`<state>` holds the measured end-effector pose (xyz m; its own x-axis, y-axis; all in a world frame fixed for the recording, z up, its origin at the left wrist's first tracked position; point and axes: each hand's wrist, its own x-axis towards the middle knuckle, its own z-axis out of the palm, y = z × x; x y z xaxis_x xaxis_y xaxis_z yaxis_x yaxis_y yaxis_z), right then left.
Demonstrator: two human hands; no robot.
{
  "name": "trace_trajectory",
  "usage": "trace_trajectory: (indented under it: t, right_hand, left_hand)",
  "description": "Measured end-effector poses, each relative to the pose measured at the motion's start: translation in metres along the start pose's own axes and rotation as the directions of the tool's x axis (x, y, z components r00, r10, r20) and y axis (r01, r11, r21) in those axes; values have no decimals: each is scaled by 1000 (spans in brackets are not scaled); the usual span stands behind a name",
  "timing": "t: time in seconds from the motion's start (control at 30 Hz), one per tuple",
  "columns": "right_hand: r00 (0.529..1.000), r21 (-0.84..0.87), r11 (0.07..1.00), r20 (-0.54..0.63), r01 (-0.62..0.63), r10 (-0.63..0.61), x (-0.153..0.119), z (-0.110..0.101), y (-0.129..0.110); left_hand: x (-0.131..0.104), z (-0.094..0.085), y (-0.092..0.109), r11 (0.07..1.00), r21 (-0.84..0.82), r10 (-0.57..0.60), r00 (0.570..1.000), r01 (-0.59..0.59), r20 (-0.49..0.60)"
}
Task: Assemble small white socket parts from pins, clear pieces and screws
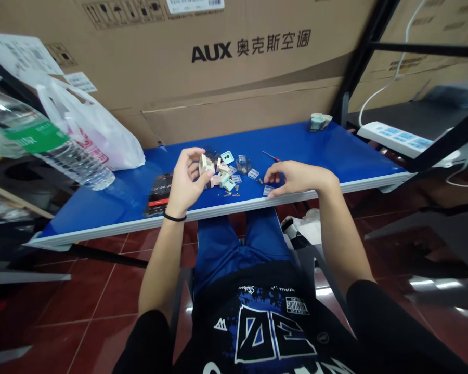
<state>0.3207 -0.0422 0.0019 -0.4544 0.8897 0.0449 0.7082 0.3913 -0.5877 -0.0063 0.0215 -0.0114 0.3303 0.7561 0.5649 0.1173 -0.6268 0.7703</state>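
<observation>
My left hand is closed around a small cream plastic part, held over the blue table. Just right of it lies a pile of pink and mint plastic parts, with a mint piece behind. Clear plastic pieces and several small brass-coloured strips are scattered around. My right hand rests at the front edge, fingers curved and apart, over another clear piece; thumb and fingertips are near it, with no object visibly gripped.
A thin red screwdriver lies behind my right hand. Mint and cream parts stand at the back right. A black box, a water bottle and a white bag are at the left. A large carton stands behind the table.
</observation>
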Motion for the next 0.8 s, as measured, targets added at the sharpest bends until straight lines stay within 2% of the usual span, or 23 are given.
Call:
trace_trajectory:
  t: [0.2,0.33,0.43,0.57,0.63,0.7,0.8]
  right_hand:
    - [997,2,997,-11,73,-73,8,11,5]
    - [965,-15,985,-201,172,-172,7,8,-4]
    - [939,80,973,-291,216,-184,6,6,-11]
    - [951,284,926,-251,249,-179,6,6,-10]
    - [963,325,914,-196,241,-185,6,7,-8]
    - [975,295,932,-137,211,-177,7,8,-6]
    - [986,148,976,-81,160,-149,10,13,-5]
  left_hand:
    - [-2,-7,11,999,39,-32,999,32,3]
    - [-4,-8,19,997,37,-69,997,67,46]
    - [-11,-11,23,993,95,-86,989,75,117]
    - [-32,-18,25,966,248,-124,974,75,189]
    - [-46,-24,23,943,316,-178,962,106,205]
    - [-59,-29,19,922,352,-236,954,160,187]
    - [-71,-33,10,906,363,-282,950,218,132]
